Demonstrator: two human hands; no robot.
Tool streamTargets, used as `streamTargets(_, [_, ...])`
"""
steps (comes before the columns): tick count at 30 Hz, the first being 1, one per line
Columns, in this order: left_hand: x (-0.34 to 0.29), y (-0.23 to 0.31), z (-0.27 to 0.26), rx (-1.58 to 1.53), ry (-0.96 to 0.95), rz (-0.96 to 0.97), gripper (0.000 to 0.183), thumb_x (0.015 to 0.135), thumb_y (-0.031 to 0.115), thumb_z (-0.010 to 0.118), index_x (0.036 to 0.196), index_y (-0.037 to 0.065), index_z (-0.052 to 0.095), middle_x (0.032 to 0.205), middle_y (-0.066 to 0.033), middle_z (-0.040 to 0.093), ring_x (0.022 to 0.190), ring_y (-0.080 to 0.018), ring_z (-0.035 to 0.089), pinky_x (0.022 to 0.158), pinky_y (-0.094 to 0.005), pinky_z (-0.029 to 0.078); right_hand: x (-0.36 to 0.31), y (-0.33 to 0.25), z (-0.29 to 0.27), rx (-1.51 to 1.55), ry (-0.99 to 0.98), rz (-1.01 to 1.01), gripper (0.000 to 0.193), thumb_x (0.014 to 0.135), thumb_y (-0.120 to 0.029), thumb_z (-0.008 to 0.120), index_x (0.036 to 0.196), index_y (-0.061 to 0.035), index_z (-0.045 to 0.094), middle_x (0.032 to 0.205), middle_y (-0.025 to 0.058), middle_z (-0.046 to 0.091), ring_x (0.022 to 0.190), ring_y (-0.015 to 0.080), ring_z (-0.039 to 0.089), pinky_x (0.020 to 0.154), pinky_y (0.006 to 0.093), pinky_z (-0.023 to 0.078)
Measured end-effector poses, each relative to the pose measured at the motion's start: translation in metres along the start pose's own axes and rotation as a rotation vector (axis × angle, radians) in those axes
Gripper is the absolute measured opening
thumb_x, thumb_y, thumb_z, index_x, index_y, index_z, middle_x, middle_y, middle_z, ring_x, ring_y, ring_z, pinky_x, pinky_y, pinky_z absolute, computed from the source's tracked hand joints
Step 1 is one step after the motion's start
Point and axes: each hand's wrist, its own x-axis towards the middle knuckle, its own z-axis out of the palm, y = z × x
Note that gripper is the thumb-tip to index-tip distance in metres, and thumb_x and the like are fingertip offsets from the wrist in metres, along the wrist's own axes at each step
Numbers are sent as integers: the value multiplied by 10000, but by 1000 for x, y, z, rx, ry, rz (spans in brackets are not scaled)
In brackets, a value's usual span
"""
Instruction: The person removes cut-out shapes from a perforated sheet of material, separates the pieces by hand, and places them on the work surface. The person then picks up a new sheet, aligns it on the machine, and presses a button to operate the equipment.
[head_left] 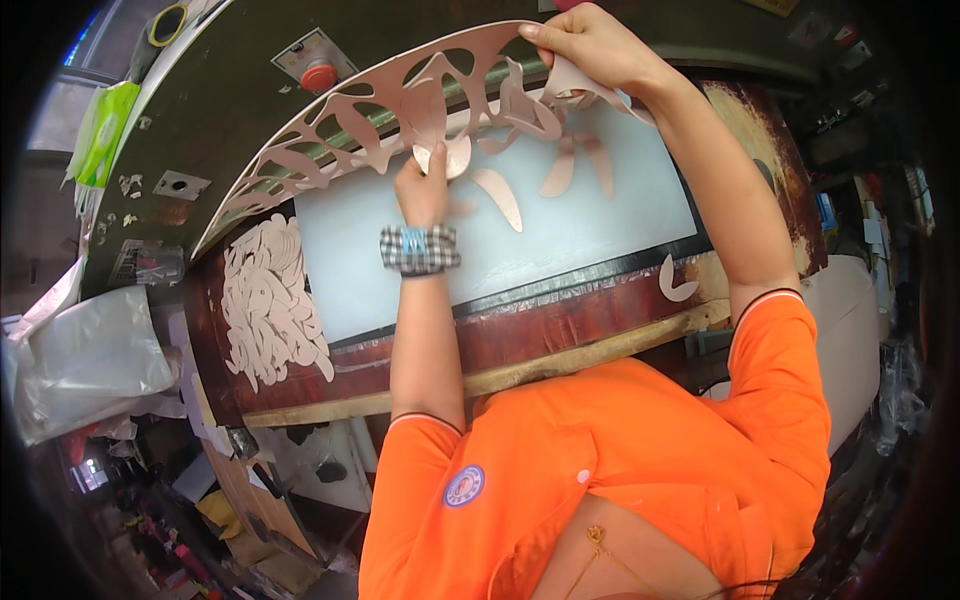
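Observation:
My right hand (598, 48) grips the upper edge of a long pinkish-beige sheet (348, 118) full of curved cut-out holes, holding it raised and slanting down to the left. In front of the sheet, my left hand (424, 188) pinches pale curved cut pieces (445, 158), thumb on top; how many is hard to tell. Below them lies a pale blue-white cutting board (370, 270). A slim crescent-shaped piece (498, 198) rests on it, with a few blurred ones (560, 168) farther right, by the sheet.
A heap of cut pieces (268, 300) covers the table's left end. One curved piece (678, 280) lies right of the board. Beyond stands a dark green machine body with a red push button (319, 78). Clear plastic bags (90, 350) hang at the left; a worn wooden edge (490, 375) runs in front.

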Motion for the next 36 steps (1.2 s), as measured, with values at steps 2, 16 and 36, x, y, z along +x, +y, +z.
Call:
streamTargets(2, [-21, 6, -5, -62, -1, 34, 382, 910, 335, 659, 879, -46, 661, 666, -90, 613, 627, -192, 560, 638, -357, 462, 1, 5, -1, -61, -26, -50, 481, 962, -396, 588, 645, -35, 564, 510, -17, 477, 451, 53, 417, 429, 250, 333])
streamTargets(16, [-24, 36, 4, 434, 295, 593, 667, 712, 185, 823, 1291, 86, 508, 1068, -113, 530, 1000, -295, 527, 919, -452, 392, -20, 32, -4, -133, -356, 69, 439, 947, -388, 596, 704, -25, 639, 517, 21, 505, 382, 100, 426, 364, 271, 332])
streamTargets(36, [-43, 12, -3, 174, 220, 367, 315, 740, 168, 816, 919, -10, 628, 722, -103, 618, 608, -259, 555, 576, -364, 460, -44, 46, 4, -460, 142, -367, 375, 888, -355, 634, 721, -20, 664, 618, 129, 608, 573, 294, 574, 575, 393, 447])
